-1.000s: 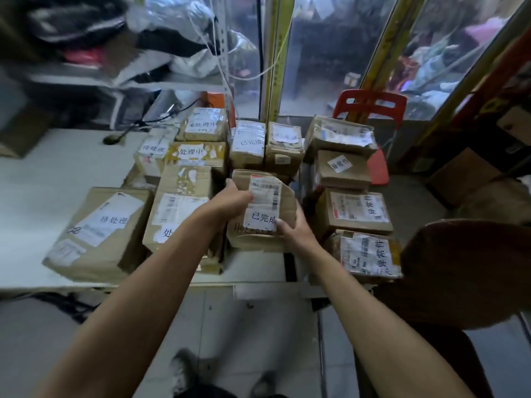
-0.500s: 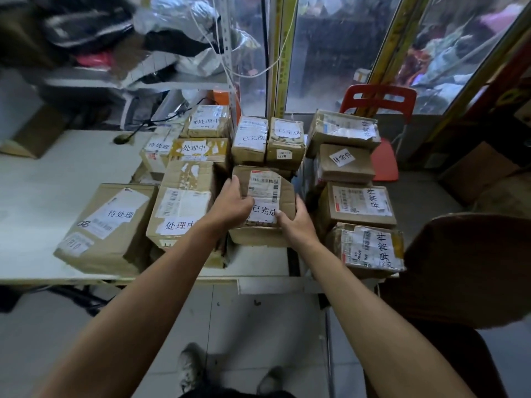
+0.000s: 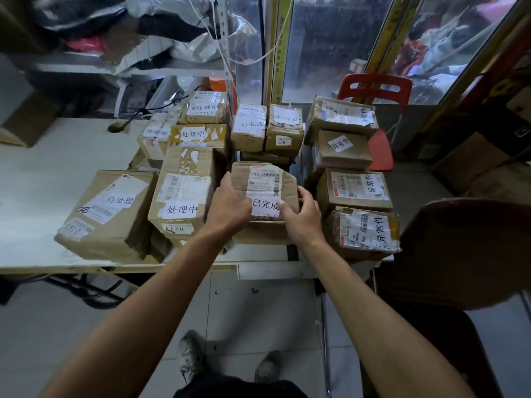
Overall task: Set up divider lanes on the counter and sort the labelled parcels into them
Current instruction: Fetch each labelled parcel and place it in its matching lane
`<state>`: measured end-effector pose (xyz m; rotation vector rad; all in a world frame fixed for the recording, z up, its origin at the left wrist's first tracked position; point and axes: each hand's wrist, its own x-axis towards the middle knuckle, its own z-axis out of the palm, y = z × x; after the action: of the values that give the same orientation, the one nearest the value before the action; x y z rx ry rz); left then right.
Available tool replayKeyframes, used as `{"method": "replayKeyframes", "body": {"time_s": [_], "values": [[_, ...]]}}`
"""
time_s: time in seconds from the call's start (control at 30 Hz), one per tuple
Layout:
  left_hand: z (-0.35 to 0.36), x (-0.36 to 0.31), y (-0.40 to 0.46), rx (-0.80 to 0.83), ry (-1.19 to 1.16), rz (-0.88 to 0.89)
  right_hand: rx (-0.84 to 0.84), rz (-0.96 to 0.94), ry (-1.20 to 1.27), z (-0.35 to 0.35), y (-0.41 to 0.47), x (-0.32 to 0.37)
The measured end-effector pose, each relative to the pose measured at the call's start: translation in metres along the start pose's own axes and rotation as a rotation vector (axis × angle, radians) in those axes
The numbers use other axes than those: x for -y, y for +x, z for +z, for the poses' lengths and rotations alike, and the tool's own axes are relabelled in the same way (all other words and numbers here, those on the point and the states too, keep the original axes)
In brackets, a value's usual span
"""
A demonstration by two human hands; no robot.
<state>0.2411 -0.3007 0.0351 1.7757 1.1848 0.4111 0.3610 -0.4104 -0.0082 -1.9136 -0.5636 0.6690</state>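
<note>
Right now both hands grasp one brown cardboard parcel (image 3: 263,196) at the centre of the frame, the one whose white label reads 已完成. The left hand (image 3: 230,206) curls over its left edge, fingers on top, and the right hand (image 3: 301,215) wraps its right near corner, thumb lying on the label. That parcel sits low on the white counter (image 3: 43,182) near the front edge (whether its underside fully rests there I cannot tell).

Behind it, toward upper centre, stand two more 已完成 parcels (image 3: 248,127) side by side. Left of the held one is a column of boxes marked 处理中 (image 3: 182,193), running up the frame. Further left, a wide box (image 3: 109,214) labelled 待处理 sits alone at the counter's front. On the right of the frame a column of four boxes labelled 异常件 (image 3: 356,191) runs from the near edge up to a red plastic chair (image 3: 376,90) by the glass door.

At the bottom of the frame, two shoes (image 3: 189,354) stand on the tiled floor.
</note>
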Motion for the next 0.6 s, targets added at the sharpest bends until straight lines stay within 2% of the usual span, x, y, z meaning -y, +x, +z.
{"method": "replayKeyframes", "body": {"time_s": [0.27,0.43,0.6], "values": [[0.031,0.041,-0.064,-0.014,0.004,-0.154,-0.053,-0.018,-0.085,-0.008,-0.057,-0.035],[0.033,0.055,-0.072,-0.016,-0.004,-0.142,-0.070,-0.016,-0.041,-0.004,-0.073,-0.049],[0.036,0.065,-0.075,0.004,0.088,-0.140,-0.060,0.079,0.000,0.001,-0.085,-0.060]]}}
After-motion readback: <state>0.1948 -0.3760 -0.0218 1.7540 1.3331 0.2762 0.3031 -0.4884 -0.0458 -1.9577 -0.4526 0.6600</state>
